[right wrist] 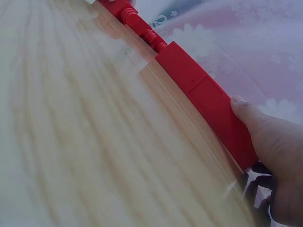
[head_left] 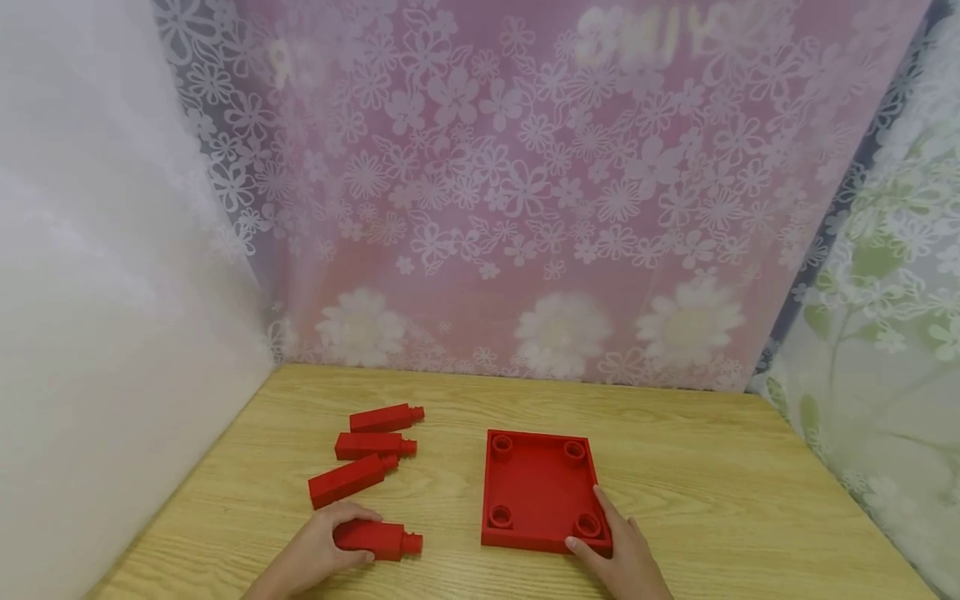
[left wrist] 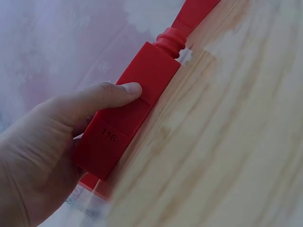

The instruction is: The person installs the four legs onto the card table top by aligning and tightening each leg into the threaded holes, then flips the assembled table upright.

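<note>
My left hand [head_left: 318, 546] grips a red square table leg [head_left: 386, 541] lying lengthwise, its threaded end pointing right. In the left wrist view, the thumb presses on the side of this leg [left wrist: 137, 71], which is marked 116. At the centre right lies a red square tabletop [head_left: 536, 487], underside up, with a round socket in each corner. My right hand [head_left: 630, 558] holds its near right corner, thumb on the front edge and fingers along the right side. In the right wrist view, the tabletop [right wrist: 203, 99] shows edge-on.
Three more red legs lie beyond my left hand: a near one [head_left: 347, 482], a middle one [head_left: 369, 446] and a far one [head_left: 381, 418]. The wooden table [head_left: 697, 467] ends at a flowered pink curtain [head_left: 525, 208]. A white wall [head_left: 112, 292] stands on the left.
</note>
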The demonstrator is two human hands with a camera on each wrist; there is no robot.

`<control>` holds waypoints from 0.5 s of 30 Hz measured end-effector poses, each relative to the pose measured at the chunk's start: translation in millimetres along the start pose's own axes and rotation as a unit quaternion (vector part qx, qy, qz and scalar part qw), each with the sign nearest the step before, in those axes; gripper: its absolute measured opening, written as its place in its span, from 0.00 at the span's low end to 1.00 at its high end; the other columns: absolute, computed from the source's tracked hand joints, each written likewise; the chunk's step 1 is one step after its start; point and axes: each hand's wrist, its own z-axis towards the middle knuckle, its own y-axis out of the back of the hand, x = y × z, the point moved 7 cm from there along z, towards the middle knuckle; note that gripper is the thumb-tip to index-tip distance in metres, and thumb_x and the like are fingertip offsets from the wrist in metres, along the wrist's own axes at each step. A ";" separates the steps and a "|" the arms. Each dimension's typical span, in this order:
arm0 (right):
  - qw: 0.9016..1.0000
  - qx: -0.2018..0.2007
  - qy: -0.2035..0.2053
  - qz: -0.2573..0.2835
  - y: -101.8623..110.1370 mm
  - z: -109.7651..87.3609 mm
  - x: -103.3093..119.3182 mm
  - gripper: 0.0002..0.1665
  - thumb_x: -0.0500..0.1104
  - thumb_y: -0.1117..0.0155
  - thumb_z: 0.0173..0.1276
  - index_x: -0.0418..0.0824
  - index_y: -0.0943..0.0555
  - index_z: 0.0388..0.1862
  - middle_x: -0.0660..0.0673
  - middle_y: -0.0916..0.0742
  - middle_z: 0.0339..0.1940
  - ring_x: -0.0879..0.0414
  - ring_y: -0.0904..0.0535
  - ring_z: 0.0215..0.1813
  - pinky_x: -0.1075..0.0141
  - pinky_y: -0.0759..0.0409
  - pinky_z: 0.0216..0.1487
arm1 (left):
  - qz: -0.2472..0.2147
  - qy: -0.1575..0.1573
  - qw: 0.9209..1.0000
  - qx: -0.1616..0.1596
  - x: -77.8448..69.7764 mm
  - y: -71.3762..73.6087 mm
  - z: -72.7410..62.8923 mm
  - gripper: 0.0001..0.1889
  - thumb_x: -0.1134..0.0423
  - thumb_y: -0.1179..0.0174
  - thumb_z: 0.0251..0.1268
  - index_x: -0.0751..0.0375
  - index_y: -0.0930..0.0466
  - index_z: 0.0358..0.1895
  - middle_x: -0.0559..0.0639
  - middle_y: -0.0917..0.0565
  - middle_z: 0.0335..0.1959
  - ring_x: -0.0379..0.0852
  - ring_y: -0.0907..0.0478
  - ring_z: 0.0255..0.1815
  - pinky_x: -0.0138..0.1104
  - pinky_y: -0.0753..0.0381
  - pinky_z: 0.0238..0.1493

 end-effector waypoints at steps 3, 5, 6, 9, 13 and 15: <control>1.000 -0.001 0.001 0.000 0.7 -0.4 -0.3 0.58 0.69 0.38 0.51 0.37 0.44 0.71 0.30 0.28 0.59 0.31 0.33 0.54 0.43 0.27 0.43 | -0.001 0.005 1.000 0.005 4.2 -1.1 1.3 0.21 0.49 0.33 0.50 0.49 0.20 0.48 0.41 0.23 0.47 0.46 0.29 0.50 0.37 0.30 0.50; 1.000 -0.002 0.003 0.000 1.1 -0.6 0.2 0.58 0.69 0.37 0.51 0.36 0.44 0.71 0.29 0.28 0.58 0.31 0.33 0.53 0.43 0.27 0.41 | -0.004 0.005 1.000 0.005 5.6 -1.4 1.8 0.21 0.49 0.32 0.50 0.48 0.20 0.48 0.41 0.23 0.47 0.45 0.29 0.50 0.37 0.30 0.50; 1.000 -0.002 0.001 0.001 1.2 -0.8 0.0 0.58 0.69 0.37 0.51 0.37 0.44 0.71 0.30 0.28 0.59 0.31 0.33 0.54 0.43 0.27 0.42 | -0.005 0.003 1.000 0.005 5.8 -1.3 1.9 0.20 0.50 0.32 0.50 0.48 0.20 0.48 0.41 0.23 0.47 0.45 0.29 0.50 0.37 0.30 0.50; 1.000 -0.002 -0.002 0.006 1.1 -1.0 -0.2 0.58 0.69 0.38 0.51 0.38 0.44 0.71 0.30 0.29 0.60 0.27 0.36 0.56 0.40 0.28 0.43 | -0.009 -0.003 1.000 0.004 6.5 -1.2 1.6 0.20 0.52 0.32 0.50 0.48 0.21 0.48 0.41 0.23 0.47 0.44 0.30 0.50 0.36 0.31 0.50; 1.000 0.000 0.001 0.007 0.6 -0.8 0.4 0.58 0.70 0.39 0.52 0.38 0.45 0.71 0.29 0.31 0.62 0.21 0.43 0.58 0.35 0.33 0.45 | -0.021 -0.010 1.000 0.007 7.4 -1.4 0.8 0.20 0.54 0.32 0.50 0.48 0.21 0.49 0.41 0.23 0.47 0.42 0.30 0.50 0.35 0.31 0.50; 1.000 0.000 0.003 0.006 0.6 -0.7 0.7 0.58 0.70 0.39 0.52 0.37 0.45 0.71 0.29 0.32 0.63 0.19 0.45 0.58 0.34 0.34 0.46 | -0.027 -0.012 1.000 0.009 7.8 -1.6 0.5 0.20 0.54 0.32 0.51 0.48 0.21 0.50 0.41 0.23 0.48 0.41 0.30 0.50 0.34 0.31 0.49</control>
